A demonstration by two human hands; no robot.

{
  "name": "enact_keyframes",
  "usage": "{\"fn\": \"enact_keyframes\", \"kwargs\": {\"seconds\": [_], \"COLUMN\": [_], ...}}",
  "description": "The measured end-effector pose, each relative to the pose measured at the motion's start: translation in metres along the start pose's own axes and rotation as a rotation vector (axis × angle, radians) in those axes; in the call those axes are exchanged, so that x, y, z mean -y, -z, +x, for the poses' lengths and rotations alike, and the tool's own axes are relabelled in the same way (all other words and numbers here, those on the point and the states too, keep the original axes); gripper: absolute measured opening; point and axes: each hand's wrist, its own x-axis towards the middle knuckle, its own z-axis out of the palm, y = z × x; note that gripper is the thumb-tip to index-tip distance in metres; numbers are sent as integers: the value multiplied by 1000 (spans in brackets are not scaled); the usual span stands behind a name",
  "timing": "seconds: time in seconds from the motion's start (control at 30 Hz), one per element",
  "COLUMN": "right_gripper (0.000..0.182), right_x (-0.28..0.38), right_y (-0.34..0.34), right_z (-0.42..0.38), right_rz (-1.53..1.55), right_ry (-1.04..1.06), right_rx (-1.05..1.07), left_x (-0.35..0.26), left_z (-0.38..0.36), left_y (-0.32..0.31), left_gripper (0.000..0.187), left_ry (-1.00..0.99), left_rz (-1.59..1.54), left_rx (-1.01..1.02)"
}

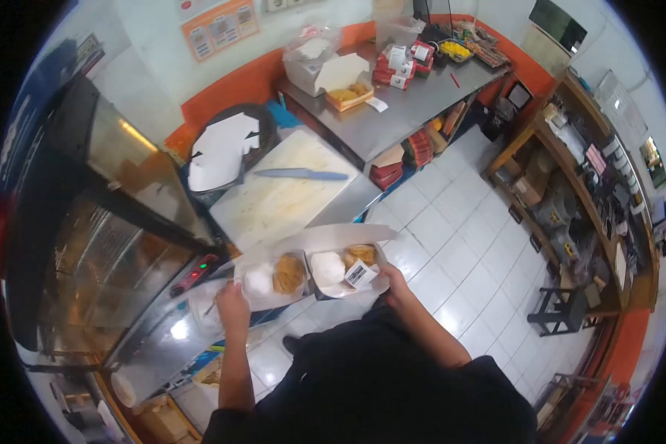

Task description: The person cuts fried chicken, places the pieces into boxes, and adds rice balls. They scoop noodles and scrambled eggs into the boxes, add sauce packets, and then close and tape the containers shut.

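Two open cardboard food boxes are side by side in front of my body. My left hand [231, 305] is closed on the outer left edge of the left food box [263, 302], which contains a white rice mound [259, 282] and a piece of fried food [288, 274]. At the far side of the right food box [338, 290], my right hand [396, 286] grips the corner. Inside that one are another rice mound [327, 267], fried food [361, 254] and a printed white packet [361, 275]. Their raised lids [333, 237] stand along the back.
Beyond the boxes, a knife [301, 175] lies on a white cutting board [274, 211]. A glass display cabinet [89, 237] stands at left. Another open food box [350, 95] sits on the steel table [414, 115]; wooden shelves and a black stool [560, 309] are at right.
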Motion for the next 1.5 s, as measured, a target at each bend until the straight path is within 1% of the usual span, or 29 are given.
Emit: {"fn": "enact_keyframes", "kwargs": {"seconds": [0.03,0.1,0.17,0.27,0.3,0.37,0.43,0.5,0.63,0.7,0.77,0.83,0.87,0.97,1.07,1.13,1.17,1.2,1.23,1.3,1.33,1.43,1.5], "right_gripper": [52,52,53,52,52,51,50,50,52,53,56,62,57,53,46,44,43,38,39,43,49,54,56], "right_x": [22,92,147,217,241,276,314,359,437,477,503,532,546,576,593,605,604,623,636,656,662,672,684], "right_y": [23,32,59,106,122,158,179,167,176,165,178,172,171,164,143,164,171,125,104,82,76,76,71], "right_z": [5,-16,-14,9,23,51,83,102,192,239,303,358,380,451,500,541,558,518,501,487,487,511,515], "right_rz": [9,37,4,21,33,69,146,121,23,-10,-33,-63,-151,-307,-613,-909,-1056,-1241,-1321,-1475,-1589,-1774,-1809], "right_ry": [21,79,136,268,267,233,241,247,256,253,204,202,152,196,377,552,641,938,955,991,902,741,782], "right_rx": [-28,-11,-108,-156,-166,-206,-184,-187,-169,-140,-132,-122,-175,-127,-319,-278,-235,-348,-268,-98,-18,159,242], "left_x": [-27,-93,-155,-230,-247,-277,-311,-338,-372,-395,-411,-426,-432,-444,-471,-486,-491,-495,-498,-504,-509,-526,-551], "left_z": [13,40,68,118,135,162,201,239,310,345,374,399,408,431,453,467,470,474,476,476,474,470,472], "left_y": [-12,-31,-50,-82,-96,-117,-140,-166,-236,-267,-291,-321,-338,-368,-365,-353,-349,-345,-342,-338,-336,-335,-329], "left_gripper": [15,14,13,12,12,12,12,13,15,17,18,19,19,22,24,26,25,25,25,24,24,21,21], "left_ry": [-16,-32,-59,-89,-83,-84,-103,-55,-15,49,101,161,194,256,279,303,277,251,226,312,351,341,426], "left_rz": [-9,-40,-67,-104,-122,-128,-119,-94,-127,-103,-63,-31,-43,-35,23,84,74,64,56,56,54,63,35], "left_rx": [37,57,65,54,53,49,15,13,-40,-45,2,50,47,71,155,239,196,148,100,85,77,-77,-98]}}
